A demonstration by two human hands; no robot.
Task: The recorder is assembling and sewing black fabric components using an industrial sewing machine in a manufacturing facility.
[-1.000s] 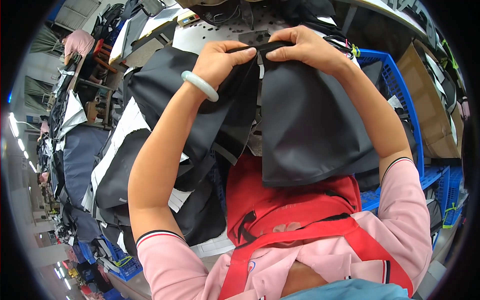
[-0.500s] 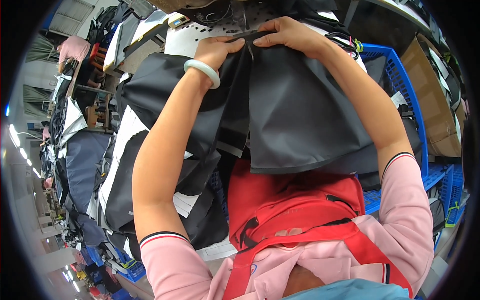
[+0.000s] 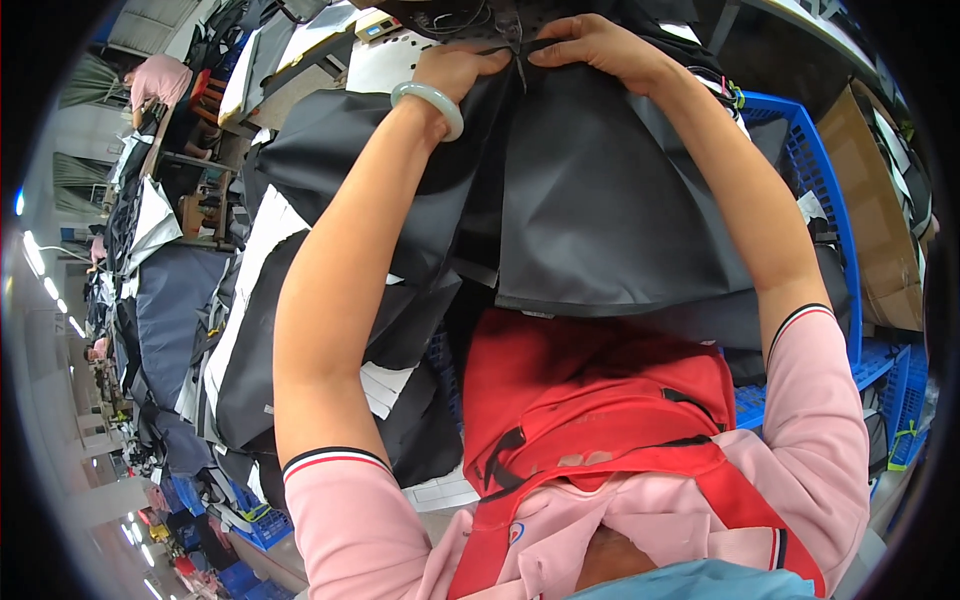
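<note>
A large piece of black fabric (image 3: 610,200) hangs from both hands over the front of a white work surface (image 3: 385,68). My left hand (image 3: 455,72), with a pale bangle on the wrist, pinches its upper edge with thumb and fingers. Just to the right, my right hand (image 3: 595,50) pinches the same edge, thumb toward me. A narrow gap or fold in the fabric runs down between the hands. Directly beyond the fingertips is the dark lower part of a machine (image 3: 450,15), mostly cut off by the top of the view.
A blue plastic crate (image 3: 850,250) stands at my right, with a cardboard box (image 3: 870,200) behind it. Black and white cut pieces (image 3: 245,300) are heaped at my left. A red apron (image 3: 600,400) covers my lap. Another person (image 3: 160,80) bends over a table at far left.
Both hands have moved away from me, up toward the machine, drawing the black fabric with them. Its lower edge now lies farther from my lap. Both pinches stay closed.
</note>
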